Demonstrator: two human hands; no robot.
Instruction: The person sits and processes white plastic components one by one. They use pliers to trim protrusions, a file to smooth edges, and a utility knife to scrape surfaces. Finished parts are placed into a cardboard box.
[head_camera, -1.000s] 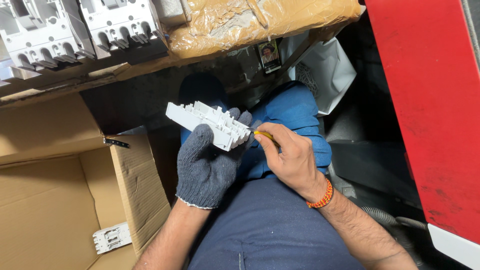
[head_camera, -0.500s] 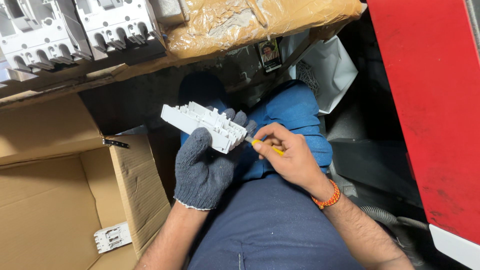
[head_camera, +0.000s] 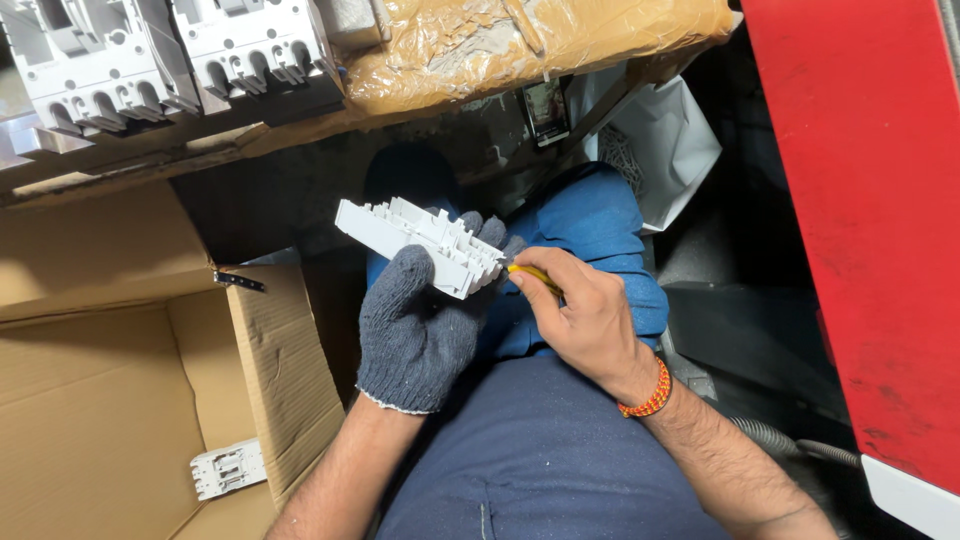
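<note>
My left hand (head_camera: 420, 325), in a dark grey knitted glove, grips a white plastic moulded part (head_camera: 420, 240) with ribs and slots, held over my lap. My right hand (head_camera: 585, 320) is bare, with an orange beaded band at the wrist, and pinches a thin yellow-handled tool (head_camera: 530, 274). The tool's tip touches the right end of the white part. My legs in blue trousers lie beneath both hands.
An open cardboard box (head_camera: 120, 400) at the lower left holds one small white plastic part (head_camera: 228, 468). Grey-white breaker housings (head_camera: 150, 60) stand on a wooden shelf above. A tape-wrapped brown bundle (head_camera: 530, 35) lies beside them. A red panel (head_camera: 860, 220) fills the right side.
The white part and my left hand have shifted slightly left and tilted. My right hand has stayed against the part's right end with the yellow tool.
</note>
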